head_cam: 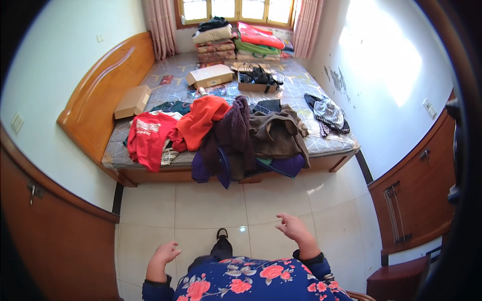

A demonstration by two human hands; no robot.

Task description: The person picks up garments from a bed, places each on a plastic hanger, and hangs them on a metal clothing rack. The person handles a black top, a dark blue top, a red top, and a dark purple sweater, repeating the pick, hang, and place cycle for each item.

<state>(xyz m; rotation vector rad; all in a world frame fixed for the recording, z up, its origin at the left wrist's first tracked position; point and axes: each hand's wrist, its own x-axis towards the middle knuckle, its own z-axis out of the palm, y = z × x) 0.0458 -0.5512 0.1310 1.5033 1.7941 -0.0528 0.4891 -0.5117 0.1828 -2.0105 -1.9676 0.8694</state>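
Note:
Both of my hands hang in the air over the tiled floor, short of the bed. My left hand (165, 253) is at the lower left, fingers apart and empty. To the right, my right hand (292, 226) holds nothing, its fingers partly extended. Beyond them, clothes lie heaped along the near edge of the bed: a red sweatshirt (148, 135) with white print, an orange garment (201, 120), a dark purple fleece garment (231, 131) and a brown jacket (276, 131). Purple cloth (288, 165) hangs over the edge. A checked garment (329, 113) lies apart at the right.
On the plastic-covered mattress (297, 81) are closed cardboard boxes (132, 101) and an open box (256, 86) of black cables. Folded quilts (216, 49) are stacked by the window. A wooden door (56, 222) stands left, another right (418, 195), near a dark red seat (399, 278).

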